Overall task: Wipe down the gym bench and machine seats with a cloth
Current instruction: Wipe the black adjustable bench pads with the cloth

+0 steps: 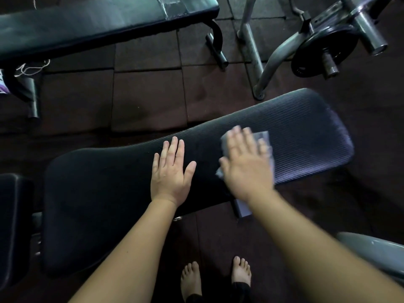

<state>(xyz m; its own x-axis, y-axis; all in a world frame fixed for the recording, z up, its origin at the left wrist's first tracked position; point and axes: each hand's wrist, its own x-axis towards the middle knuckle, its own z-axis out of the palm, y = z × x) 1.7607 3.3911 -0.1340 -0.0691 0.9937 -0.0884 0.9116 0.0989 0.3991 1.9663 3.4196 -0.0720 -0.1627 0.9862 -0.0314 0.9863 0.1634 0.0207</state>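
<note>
Two bare forearms (131, 248) reach down past bare feet (191, 278) to the bench pad (306, 119); the right hand (247, 162) lies flat, fingers straight and spread, pressing a grey cloth (265, 138) onto the pad, pinching nothing, its outline blurred; the left hand (172, 171) rests flat and empty on the pad just beside its thumb. The step looks like wiping the pad's middle; next, probably the ribbed end beyond the fingertips, under steady downward pressure; a second bench (87, 20) stands well beyond.
</note>
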